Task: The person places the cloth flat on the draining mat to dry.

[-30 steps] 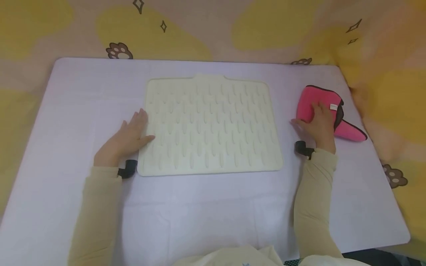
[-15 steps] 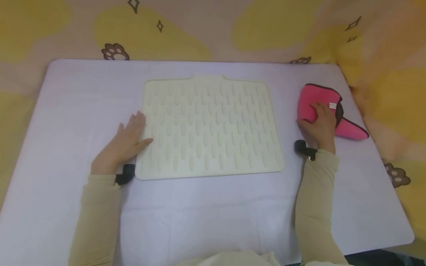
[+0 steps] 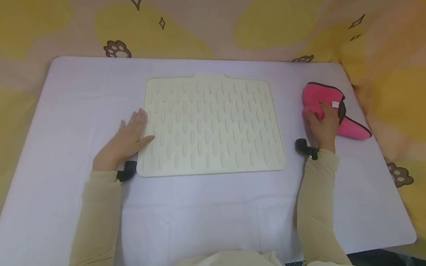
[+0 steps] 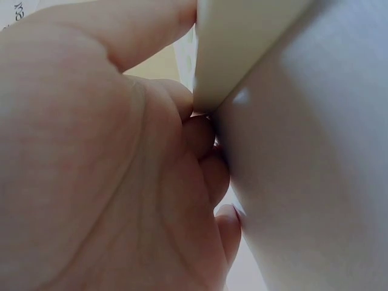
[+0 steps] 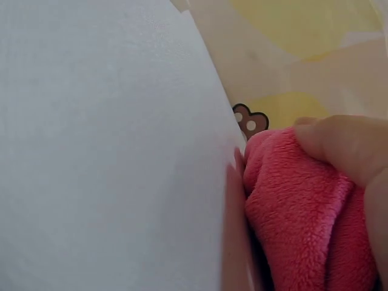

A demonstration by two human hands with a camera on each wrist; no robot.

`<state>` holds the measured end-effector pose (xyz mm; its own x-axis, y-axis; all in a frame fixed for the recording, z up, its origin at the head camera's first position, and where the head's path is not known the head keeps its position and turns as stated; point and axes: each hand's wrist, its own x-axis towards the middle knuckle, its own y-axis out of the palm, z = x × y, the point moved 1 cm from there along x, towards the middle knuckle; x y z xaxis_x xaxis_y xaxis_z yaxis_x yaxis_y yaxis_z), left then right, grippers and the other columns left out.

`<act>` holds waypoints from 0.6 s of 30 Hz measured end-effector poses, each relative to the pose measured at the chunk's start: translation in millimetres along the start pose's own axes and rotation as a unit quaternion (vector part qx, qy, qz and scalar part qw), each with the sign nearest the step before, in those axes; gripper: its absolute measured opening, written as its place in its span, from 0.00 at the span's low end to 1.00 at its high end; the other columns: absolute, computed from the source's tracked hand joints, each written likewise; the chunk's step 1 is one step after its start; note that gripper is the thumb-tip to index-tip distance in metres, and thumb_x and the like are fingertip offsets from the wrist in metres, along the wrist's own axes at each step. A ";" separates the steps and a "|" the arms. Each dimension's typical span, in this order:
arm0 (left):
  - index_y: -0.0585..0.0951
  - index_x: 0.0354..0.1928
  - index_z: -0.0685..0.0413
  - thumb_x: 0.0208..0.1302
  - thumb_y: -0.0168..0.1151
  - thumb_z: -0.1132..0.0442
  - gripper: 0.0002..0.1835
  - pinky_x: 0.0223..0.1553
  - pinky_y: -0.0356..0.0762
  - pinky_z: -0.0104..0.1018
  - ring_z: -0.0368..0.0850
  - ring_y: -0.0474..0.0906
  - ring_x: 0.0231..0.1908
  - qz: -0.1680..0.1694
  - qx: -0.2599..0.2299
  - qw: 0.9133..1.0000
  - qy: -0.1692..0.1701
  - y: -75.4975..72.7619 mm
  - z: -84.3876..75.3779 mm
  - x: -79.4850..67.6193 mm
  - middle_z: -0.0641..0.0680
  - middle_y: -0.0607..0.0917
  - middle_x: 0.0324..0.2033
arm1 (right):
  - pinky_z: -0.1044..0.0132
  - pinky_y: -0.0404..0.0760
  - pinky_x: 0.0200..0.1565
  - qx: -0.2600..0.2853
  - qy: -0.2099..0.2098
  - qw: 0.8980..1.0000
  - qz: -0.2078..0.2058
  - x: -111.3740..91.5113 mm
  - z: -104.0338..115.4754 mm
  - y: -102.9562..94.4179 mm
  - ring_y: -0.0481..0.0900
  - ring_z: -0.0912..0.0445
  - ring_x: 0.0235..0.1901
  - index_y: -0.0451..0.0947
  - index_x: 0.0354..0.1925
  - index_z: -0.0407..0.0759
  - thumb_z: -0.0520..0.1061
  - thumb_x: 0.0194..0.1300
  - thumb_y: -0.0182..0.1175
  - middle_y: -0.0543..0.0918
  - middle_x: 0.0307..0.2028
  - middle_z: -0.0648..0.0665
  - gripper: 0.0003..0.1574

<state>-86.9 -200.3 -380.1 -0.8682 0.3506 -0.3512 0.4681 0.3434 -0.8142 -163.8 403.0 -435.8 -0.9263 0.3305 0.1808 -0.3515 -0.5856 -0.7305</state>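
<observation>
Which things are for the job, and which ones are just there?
For the job:
Pink cloth, gripped by the right hand
Cream ridged board, touched by the left hand

Just there:
White table, under the board
Patterned backdrop, behind the table

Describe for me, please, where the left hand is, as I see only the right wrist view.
Observer: The left hand rests against the left edge of a pale mat.

Operator: Thank you; does the pink cloth in my view touch that mat?

Observer: No, the head view shows bare white tabletop between them.

Operator: Would you kindly say whether the cloth bears a label?

Observer: Yes, a small white tag sits beside its dark trim.
</observation>
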 end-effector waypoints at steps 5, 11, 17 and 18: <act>0.30 0.70 0.63 0.73 0.43 0.48 0.43 0.65 0.20 0.56 0.54 0.21 0.70 0.003 -0.002 1.000 -0.007 -0.1 0.0 1.2 0.61 0.28 0.70 | 0.61 0.58 0.64 0.011 0.019 0.999 -0.027 -32.3 59.9 -12.5 0.66 0.46 0.62 0.70 0.61 0.33 0.43 0.66 0.54 0.71 0.61 0.37 0.27; 0.30 0.70 0.63 0.73 0.44 0.49 0.43 0.65 0.20 0.56 0.54 0.21 0.70 0.001 -0.003 1.000 -0.009 0.4 0.7 2.6 0.60 0.28 0.71 | 0.63 0.62 0.62 0.020 0.039 0.998 -0.035 -34.4 64.7 -16.9 0.69 0.49 0.60 0.71 0.62 0.41 0.47 0.66 0.55 0.74 0.59 0.40 0.27; 0.30 0.70 0.64 0.73 0.43 0.49 0.43 0.65 0.20 0.56 0.55 0.21 0.70 0.001 0.000 1.000 -0.005 0.4 1.6 3.0 0.61 0.28 0.70 | 0.62 0.63 0.60 0.022 0.045 0.998 -0.033 -34.5 65.4 -16.2 0.70 0.49 0.58 0.72 0.61 0.41 0.49 0.66 0.56 0.75 0.58 0.40 0.27; 0.30 0.70 0.64 0.73 0.43 0.49 0.43 0.65 0.21 0.56 0.55 0.21 0.70 0.001 0.000 1.000 -0.005 0.4 1.6 3.0 0.61 0.28 0.70 | 0.63 0.64 0.58 0.022 0.047 0.998 -0.034 -34.2 64.7 -15.6 0.70 0.49 0.57 0.73 0.61 0.41 0.50 0.66 0.56 0.75 0.58 0.40 0.27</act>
<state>-89.6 -200.5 -382.2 -0.8692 0.3425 -0.3566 0.4690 0.3428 -0.8140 -135.4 353.0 -387.9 -0.8845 0.4366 0.1644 -0.4197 -0.5907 -0.6892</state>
